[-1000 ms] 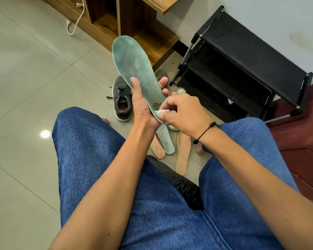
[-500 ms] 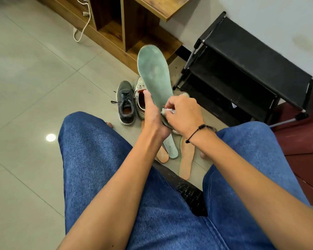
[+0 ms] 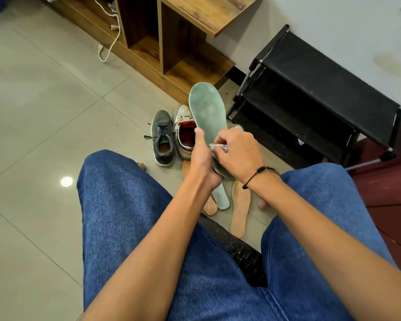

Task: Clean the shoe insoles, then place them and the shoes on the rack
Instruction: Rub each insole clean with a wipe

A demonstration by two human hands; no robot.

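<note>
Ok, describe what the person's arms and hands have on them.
Both forearms are bare, with no sleeves in view, and neither hand is gloved. The right hand has a thin black cord bracelet with dark beads at its wrist. The left hand and its wrist wear nothing.

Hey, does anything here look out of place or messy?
Mostly the floor: three loose insoles lie scattered between the person's knees, not on the rack. The held green insole looks blotchy and stained.
</note>
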